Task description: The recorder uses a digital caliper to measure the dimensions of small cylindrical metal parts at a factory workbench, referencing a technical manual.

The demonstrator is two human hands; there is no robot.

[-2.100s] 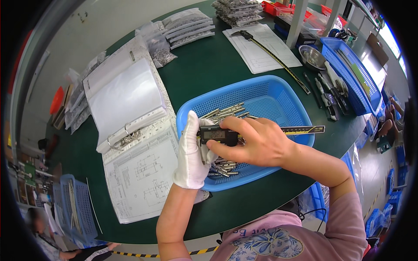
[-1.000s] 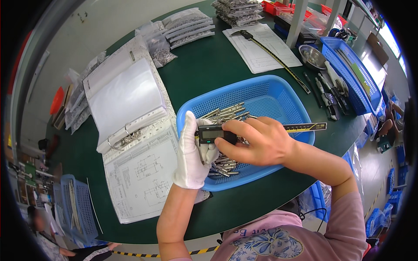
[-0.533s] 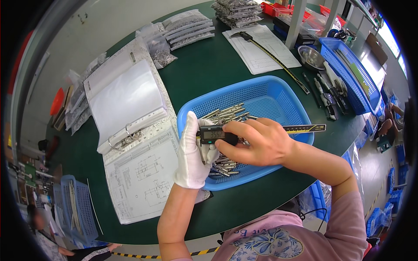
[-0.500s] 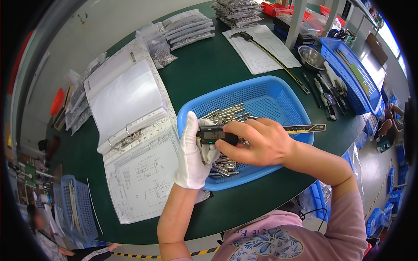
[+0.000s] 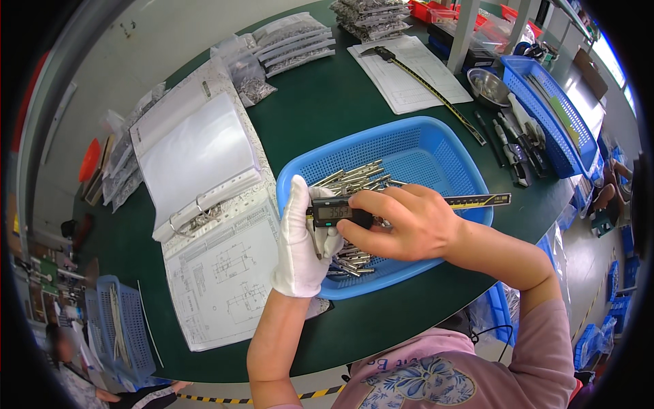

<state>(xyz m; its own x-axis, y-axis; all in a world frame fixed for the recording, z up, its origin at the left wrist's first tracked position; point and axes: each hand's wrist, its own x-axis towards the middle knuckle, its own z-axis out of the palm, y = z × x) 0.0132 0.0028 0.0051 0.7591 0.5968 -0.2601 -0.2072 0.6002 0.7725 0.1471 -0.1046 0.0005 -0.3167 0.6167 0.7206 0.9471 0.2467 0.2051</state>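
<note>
My right hand (image 5: pixel 409 221), bare, is closed on a digital caliper (image 5: pixel 334 213), thumb and forefinger at its display housing. The caliper's scale bar (image 5: pixel 480 200) sticks out to the right past the hand. At the jaw end, my left hand (image 5: pixel 300 252) in a white glove has its thumb upright against the caliper and its other fingers curled below. Whatever these fingers grip between the jaws is hidden. Both hands are above a blue perforated basket (image 5: pixel 436 136), in which many slim metal pins (image 5: pixel 357 178) lie in a loose heap.
Left of the basket lies an open ring binder (image 5: pixel 225 273) with drawings. Bagged parts (image 5: pixel 293 44) are stacked at the back. A second caliper (image 5: pixel 422 85) rests on papers. To the right are a metal bowl (image 5: pixel 487 87), hand tools (image 5: pixel 514 146) and another blue basket (image 5: pixel 552 116).
The reading on the caliper's display differs slightly. Both hands and the caliper stay in nearly the same place.
</note>
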